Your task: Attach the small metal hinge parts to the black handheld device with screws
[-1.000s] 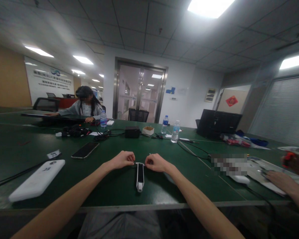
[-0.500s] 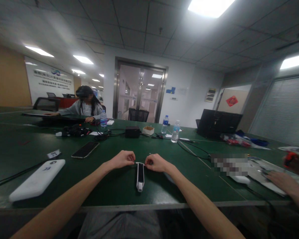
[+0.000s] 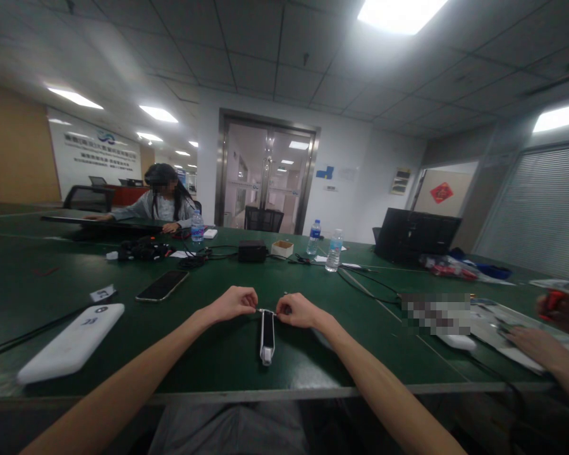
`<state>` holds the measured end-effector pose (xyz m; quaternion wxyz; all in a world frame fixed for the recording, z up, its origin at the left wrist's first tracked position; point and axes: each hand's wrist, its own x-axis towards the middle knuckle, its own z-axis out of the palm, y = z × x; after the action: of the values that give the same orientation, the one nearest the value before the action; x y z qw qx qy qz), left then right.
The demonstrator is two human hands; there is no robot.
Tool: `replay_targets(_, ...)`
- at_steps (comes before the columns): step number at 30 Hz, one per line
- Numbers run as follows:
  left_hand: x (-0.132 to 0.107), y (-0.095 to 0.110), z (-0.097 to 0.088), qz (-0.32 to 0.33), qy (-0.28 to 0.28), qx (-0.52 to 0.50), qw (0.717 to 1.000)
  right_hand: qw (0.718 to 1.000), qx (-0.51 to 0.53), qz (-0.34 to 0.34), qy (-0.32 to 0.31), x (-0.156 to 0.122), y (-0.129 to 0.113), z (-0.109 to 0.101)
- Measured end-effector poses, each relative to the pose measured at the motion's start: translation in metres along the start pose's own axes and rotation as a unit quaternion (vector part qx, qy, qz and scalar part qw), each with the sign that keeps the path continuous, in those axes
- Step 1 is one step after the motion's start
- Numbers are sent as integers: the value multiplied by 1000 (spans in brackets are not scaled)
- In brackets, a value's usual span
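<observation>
A slim white device with a black face (image 3: 267, 336) lies lengthways on the green table (image 3: 208, 354) in front of me. My left hand (image 3: 234, 303) is closed in a pinch at the left of the device's far end. My right hand (image 3: 298, 310) is closed at the right of that same end. Something thin and pale runs between the two pinches, too small to name. Both hands rest on the table.
A white power bank (image 3: 71, 342) and a dark phone (image 3: 162, 285) lie at my left. Water bottles (image 3: 334, 251), cables, a black box (image 3: 252, 251) and a laptop (image 3: 416, 236) stand farther back. A seated person (image 3: 164, 201) works far left; another person's hand (image 3: 533, 345) is at right.
</observation>
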<state>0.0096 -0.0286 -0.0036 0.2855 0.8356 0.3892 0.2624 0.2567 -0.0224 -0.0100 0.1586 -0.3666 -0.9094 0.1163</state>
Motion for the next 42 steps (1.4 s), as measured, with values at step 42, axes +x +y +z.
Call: replay_targets(42,1,3,13,41,19,50,998,1000,-6,5,5,-1,-3,0)
